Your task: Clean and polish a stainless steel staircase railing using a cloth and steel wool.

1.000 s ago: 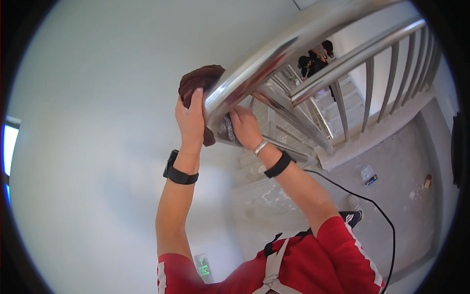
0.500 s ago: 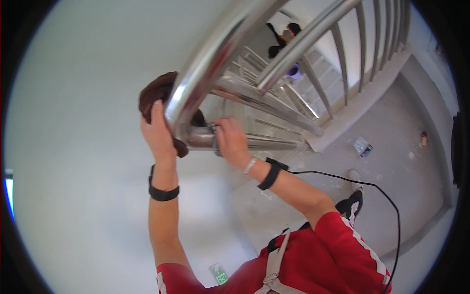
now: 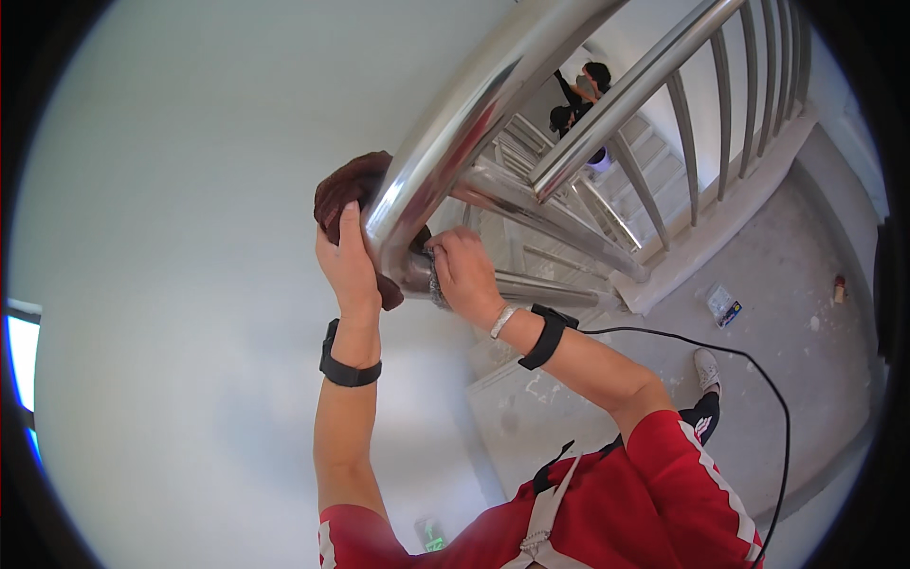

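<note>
My left hand [image 3: 349, 270] is wrapped around a dark brown cloth [image 3: 343, 185], pressing it to the outer side of the bend in a shiny steel handrail [image 3: 455, 119]. Part of the cloth shows below the bend and behind the tube. On the lower tube beside that bend, the closed fingers of my right hand [image 3: 469, 275] hold a grey, stringy scouring pad [image 3: 436, 286] against the metal. My palm and fingers partly hide the pad.
Steel balusters [image 3: 681, 133] rise from a pale kerb [image 3: 701, 256]. Down the stairwell, people in dark clothes [image 3: 580, 95] are near a purple bucket [image 3: 599, 159]. A small packet [image 3: 723, 305] lies on the grey floor. A black cable [image 3: 749, 358] runs from my right wrist strap.
The whole view has shifted, so the railing and my arms appear farther right. My right hand with the scouring pad has slid closer to the bend. The left hand keeps hold of the cloth there.
</note>
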Motion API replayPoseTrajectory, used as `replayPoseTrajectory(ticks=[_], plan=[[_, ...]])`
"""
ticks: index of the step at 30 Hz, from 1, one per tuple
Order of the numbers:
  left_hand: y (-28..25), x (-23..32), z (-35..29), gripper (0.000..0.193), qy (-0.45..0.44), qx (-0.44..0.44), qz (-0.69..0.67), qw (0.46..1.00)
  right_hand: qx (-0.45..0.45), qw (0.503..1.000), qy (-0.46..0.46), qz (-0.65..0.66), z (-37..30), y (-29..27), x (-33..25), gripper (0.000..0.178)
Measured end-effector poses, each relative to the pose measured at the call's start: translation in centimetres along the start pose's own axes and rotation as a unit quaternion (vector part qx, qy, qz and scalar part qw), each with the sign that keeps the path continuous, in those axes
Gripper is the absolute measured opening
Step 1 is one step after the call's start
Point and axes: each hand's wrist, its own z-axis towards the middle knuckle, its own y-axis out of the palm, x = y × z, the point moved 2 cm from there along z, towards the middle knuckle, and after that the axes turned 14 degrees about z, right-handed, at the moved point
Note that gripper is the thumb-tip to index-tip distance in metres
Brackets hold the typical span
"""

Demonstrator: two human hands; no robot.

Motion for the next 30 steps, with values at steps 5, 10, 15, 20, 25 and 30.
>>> replayPoseTrajectory(ticks=[5,10,15,20,25,30], plan=[[-0.1,-1.4,0.3,0.037,0.003,0.002,-0.017,1.0,0.192,0.871,0.22,0.395,2.7,1.1,-4.9,0.015],[-0.5,-0.4,0.2,0.033,-0.037,0.039,0.001,0.999,0.108,0.994,0.009,0.029,0.1,2.0,-1.8,0.015],[0.0,-0.2,0.5,0.04,-0.025,0.023,0.004,0.999,0.068,0.997,-0.007,-0.038,-3.3,-0.5,3.7,0.018],[0.4,0.6,0.3,0.04,-0.033,0.022,-0.01,0.999,0.119,0.988,0.068,-0.065,-8.0,-5.7,11.8,0.015],[0.2,0.6,0.2,0.036,-0.036,0.027,-0.013,0.999,0.073,0.972,0.214,-0.071,-8.9,-6.4,13.4,0.011],[0.2,0.7,-0.2,0.039,-0.037,0.037,0.018,0.998,0.116,0.989,0.079,0.042,-6.7,-3.1,6.4,0.01]])
